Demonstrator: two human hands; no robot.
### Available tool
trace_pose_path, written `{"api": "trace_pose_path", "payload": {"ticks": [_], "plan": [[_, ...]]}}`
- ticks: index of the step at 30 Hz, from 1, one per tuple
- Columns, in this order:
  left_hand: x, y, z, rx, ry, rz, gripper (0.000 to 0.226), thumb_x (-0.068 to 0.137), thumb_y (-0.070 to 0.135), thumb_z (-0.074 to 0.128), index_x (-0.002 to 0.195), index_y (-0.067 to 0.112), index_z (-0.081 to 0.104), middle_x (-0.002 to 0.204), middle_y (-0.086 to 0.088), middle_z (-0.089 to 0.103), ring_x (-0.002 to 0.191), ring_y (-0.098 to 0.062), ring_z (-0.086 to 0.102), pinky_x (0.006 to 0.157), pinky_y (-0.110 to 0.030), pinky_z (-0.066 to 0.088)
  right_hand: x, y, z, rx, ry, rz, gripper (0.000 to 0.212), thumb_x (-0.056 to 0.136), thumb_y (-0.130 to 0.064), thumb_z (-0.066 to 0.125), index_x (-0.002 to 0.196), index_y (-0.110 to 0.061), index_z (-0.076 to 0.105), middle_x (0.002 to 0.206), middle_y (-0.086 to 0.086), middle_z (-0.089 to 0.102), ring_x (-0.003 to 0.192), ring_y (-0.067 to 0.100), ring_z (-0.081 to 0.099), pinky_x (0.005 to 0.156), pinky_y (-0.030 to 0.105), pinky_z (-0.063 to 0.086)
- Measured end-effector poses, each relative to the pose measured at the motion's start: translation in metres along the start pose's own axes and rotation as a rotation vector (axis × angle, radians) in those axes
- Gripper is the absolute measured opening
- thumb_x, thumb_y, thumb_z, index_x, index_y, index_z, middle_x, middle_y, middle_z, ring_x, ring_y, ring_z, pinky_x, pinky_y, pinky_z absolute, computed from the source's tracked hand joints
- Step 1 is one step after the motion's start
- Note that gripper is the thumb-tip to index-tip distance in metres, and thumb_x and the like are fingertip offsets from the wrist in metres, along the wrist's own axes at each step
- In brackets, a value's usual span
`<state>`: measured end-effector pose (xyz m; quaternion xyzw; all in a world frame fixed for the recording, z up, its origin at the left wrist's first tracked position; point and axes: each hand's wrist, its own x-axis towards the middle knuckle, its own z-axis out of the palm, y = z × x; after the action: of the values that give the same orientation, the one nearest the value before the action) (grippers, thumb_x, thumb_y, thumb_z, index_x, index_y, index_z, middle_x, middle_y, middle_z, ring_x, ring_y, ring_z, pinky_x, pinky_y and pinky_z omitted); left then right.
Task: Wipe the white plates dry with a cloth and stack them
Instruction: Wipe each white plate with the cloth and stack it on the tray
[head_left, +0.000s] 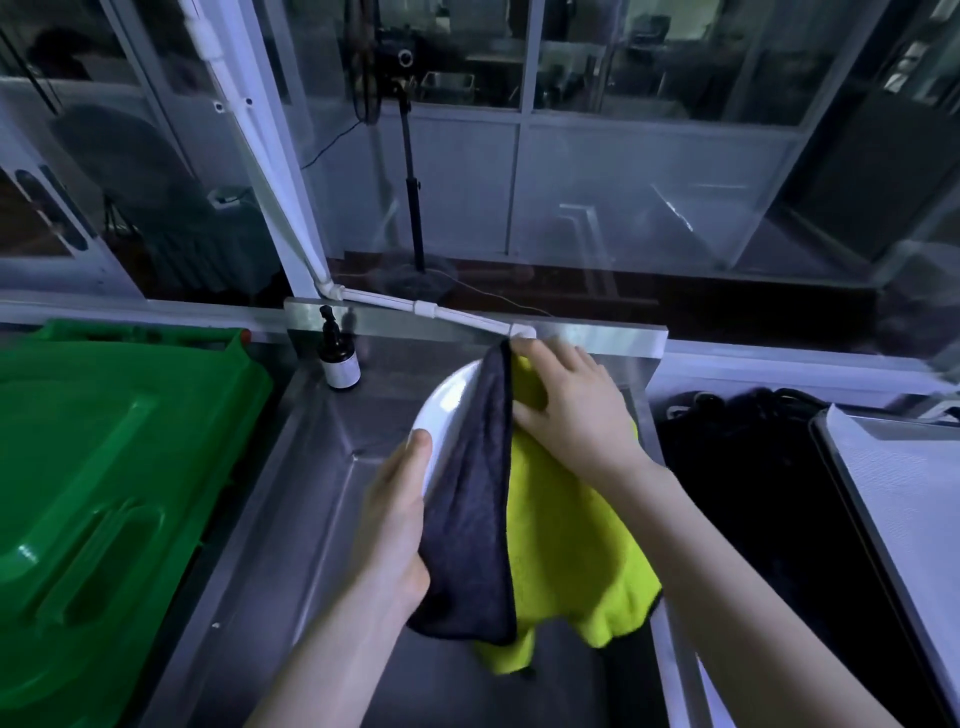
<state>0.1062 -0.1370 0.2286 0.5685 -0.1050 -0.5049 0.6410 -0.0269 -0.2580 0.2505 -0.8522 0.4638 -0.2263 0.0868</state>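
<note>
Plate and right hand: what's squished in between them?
The cloth, yellow on one side and dark grey on the other, lies between the right hand and the plate. The head view shows it.

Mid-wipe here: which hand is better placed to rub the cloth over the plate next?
Right. The right hand presses the yellow-and-dark cloth against the white plate, so it can rub straight away. The left hand grips the plate's rim and is needed to steady it.
</note>
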Motion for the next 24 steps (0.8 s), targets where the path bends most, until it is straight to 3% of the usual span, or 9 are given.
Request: {"api": "trace_pose_path", "payload": {"ticks": [4, 10, 13, 17, 19, 22, 24], "plan": [[-0.001, -0.008, -0.006, 0.064, 0.014, -0.028, 0.038, 0.088, 0.049, 0.065, 0.119, 0.026, 0.067, 0.123, 0.004, 0.068, 0.118, -0.017, 0.059, 0.109, -0.043, 0.042, -0.007, 0.010, -0.001, 0.190, -0.083, 0.179, 0.050, 0.078, -0.037, 0.075, 0.125, -0.033, 0.059, 0.121, -0.008, 0.064, 0.108, 0.022, 0.061, 0.081, 0.036, 0.048], [0.000, -0.013, -0.015, 0.053, -0.030, -0.072, 0.036, 0.088, 0.047, 0.064, 0.116, 0.025, 0.068, 0.122, 0.002, 0.068, 0.117, -0.019, 0.060, 0.110, -0.046, 0.040, -0.015, 0.022, -0.003, 0.318, -0.154, 0.203, 0.046, 0.080, -0.027, 0.079, 0.123, -0.028, 0.065, 0.117, -0.005, 0.071, 0.109, 0.019, 0.063, 0.094, 0.038, 0.048], [0.006, -0.002, -0.021, 0.087, -0.002, -0.045, 0.031, 0.090, 0.048, 0.062, 0.114, 0.028, 0.068, 0.119, 0.010, 0.067, 0.111, -0.008, 0.059, 0.102, -0.038, 0.043, -0.016, 0.030, -0.009, 0.442, -0.124, 0.201, 0.037, 0.083, -0.019, 0.078, 0.119, -0.018, 0.069, 0.111, -0.005, 0.071, 0.104, 0.014, 0.063, 0.091, 0.027, 0.046], [0.018, 0.014, -0.027, 0.017, 0.076, -0.017, 0.021, 0.096, 0.049, 0.056, 0.101, 0.031, 0.065, 0.086, 0.018, 0.075, 0.083, -0.003, 0.070, 0.066, -0.025, 0.051, -0.044, 0.028, 0.005, 0.643, -0.007, 0.365, 0.007, 0.094, -0.011, 0.064, 0.100, -0.012, 0.067, 0.090, -0.003, 0.070, 0.085, 0.013, 0.061, 0.076, 0.024, 0.047], [0.018, 0.013, -0.026, 0.047, 0.081, 0.032, 0.023, 0.096, 0.051, 0.052, 0.097, 0.034, 0.067, 0.080, 0.021, 0.074, 0.072, 0.000, 0.071, 0.056, -0.022, 0.051, -0.060, 0.018, 0.022, 0.668, 0.057, 0.500, 0.008, 0.095, -0.008, 0.055, 0.090, -0.013, 0.057, 0.082, -0.009, 0.063, 0.080, 0.014, 0.056, 0.067, 0.020, 0.043], [0.013, 0.009, -0.023, 0.153, 0.050, 0.113, 0.024, 0.098, 0.050, 0.049, 0.097, 0.037, 0.069, 0.086, 0.022, 0.074, 0.072, 0.003, 0.070, 0.056, -0.022, 0.052, -0.057, 0.014, 0.025, 0.658, 0.087, 0.574, 0.011, 0.093, -0.003, 0.049, 0.091, -0.012, 0.056, 0.087, -0.003, 0.065, 0.089, 0.024, 0.060, 0.066, 0.029, 0.038], [0.012, 0.010, -0.024, 0.171, -0.012, 0.122, 0.025, 0.100, 0.047, 0.047, 0.093, 0.039, 0.070, 0.089, 0.024, 0.074, 0.082, 0.002, 0.070, 0.074, -0.027, 0.052, -0.039, 0.017, 0.007, 0.539, 0.096, 0.456, 0.011, 0.091, 0.000, 0.053, 0.097, -0.007, 0.059, 0.094, 0.008, 0.068, 0.095, 0.031, 0.062, 0.068, 0.029, 0.033]]}}
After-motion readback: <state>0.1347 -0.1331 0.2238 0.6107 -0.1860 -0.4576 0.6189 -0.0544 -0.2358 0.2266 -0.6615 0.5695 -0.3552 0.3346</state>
